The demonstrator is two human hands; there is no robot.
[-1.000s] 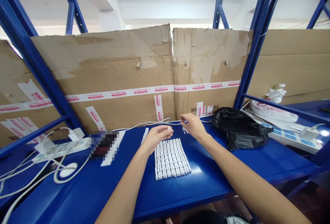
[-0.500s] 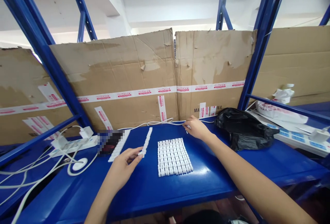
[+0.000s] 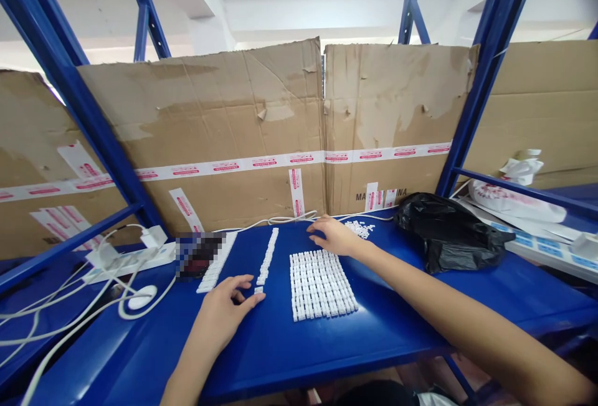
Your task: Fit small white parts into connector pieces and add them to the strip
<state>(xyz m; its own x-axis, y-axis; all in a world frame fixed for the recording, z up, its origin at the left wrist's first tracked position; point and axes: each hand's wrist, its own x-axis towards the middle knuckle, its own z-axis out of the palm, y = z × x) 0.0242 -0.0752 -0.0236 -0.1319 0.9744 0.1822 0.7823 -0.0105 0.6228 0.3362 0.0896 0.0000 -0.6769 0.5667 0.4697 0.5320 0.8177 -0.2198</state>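
Head view: brown cardboard panels stand upright along the back, crossed by white tape printed in red.
Table: blue and glossy, beneath both hands.
Black bag: plastic, crumpled, at the right rear.
Power strip: white, at the left rear, with a plug standing in it.
Left hand: low at the table, thumb and forefinger spread about a small white piece; the thumb seems to touch it, but whether they pinch it I cannot tell.
Right hand: well apart from the left, palm down, fingers bent; too small to tell whether the tips hold anything.
White block: many lines of pieces lying side by side, its far edge near the right hand.
White strip: slanted, beside a pixelated patch at left.
Single row: narrow, between strip and block.
Pile: loose white bits, just behind the right wrist.
Small piece: separate, just beside the row's near end.
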